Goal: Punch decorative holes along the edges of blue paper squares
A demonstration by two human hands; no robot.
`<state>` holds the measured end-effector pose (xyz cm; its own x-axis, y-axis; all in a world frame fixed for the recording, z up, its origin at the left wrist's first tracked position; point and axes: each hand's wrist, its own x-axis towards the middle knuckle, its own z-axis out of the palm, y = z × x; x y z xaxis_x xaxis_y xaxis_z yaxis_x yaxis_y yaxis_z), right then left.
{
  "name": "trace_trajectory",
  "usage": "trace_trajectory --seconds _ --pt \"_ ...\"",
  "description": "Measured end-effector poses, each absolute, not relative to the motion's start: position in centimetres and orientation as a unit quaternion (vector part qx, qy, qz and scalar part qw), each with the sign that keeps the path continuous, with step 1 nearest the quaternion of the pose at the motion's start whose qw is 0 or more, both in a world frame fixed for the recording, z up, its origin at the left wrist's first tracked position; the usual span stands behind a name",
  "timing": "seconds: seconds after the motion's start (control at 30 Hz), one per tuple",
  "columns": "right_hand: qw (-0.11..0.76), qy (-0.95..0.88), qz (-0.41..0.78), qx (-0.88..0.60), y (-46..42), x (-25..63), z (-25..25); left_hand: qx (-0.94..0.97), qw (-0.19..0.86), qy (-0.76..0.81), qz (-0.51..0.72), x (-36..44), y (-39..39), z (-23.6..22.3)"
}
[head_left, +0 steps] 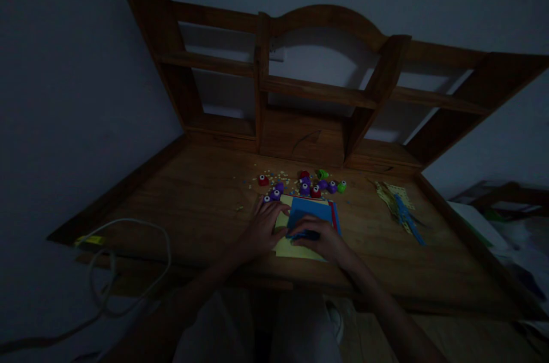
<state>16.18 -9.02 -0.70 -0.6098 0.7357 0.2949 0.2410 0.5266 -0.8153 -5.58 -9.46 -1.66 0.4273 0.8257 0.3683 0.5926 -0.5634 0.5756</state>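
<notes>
My left hand (265, 230) lies over the left edge of a yellow sheet of paper (295, 251), its fingers stretched and the thumb apart. A smaller blue sheet of paper (312, 210) rests on top of the yellow one. My right hand (321, 237) arches over the blue sheet's lower part, fingertips and thumb brought together at its lower left corner. Beneath, red and blue sheets (335, 213) show along the right side. Just beyond my left fingers sit purple one-eyed hole punches or similar small toys (275, 195).
Several red, purple and green one-eyed pieces (316, 191) stand behind the papers among scattered paper bits (278, 176). Yellow and blue paper strips (401, 211) lie right on the wooden desk (206, 180). A white cable (167, 243) loops at left. A wooden shelf (317, 91) rises behind.
</notes>
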Motion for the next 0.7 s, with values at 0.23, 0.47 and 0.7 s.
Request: trace_trajectory --seconds 0.23,0.47,0.7 --pt "0.324 -0.829 0.338 -0.306 -9.2 16.0 -1.1 0.830 0.183 0.425 0.311 -5.7 -9.7 -1.3" --pt "0.340 -0.822 0.347 -0.297 -8.8 15.7 -1.4 0.833 0.182 0.422 0.308 -5.8 -9.4 -1.6" --pt "0.315 -0.839 0.336 -0.289 -9.2 16.8 -0.8 0.833 0.185 0.420 0.307 -5.9 -9.4 -1.5"
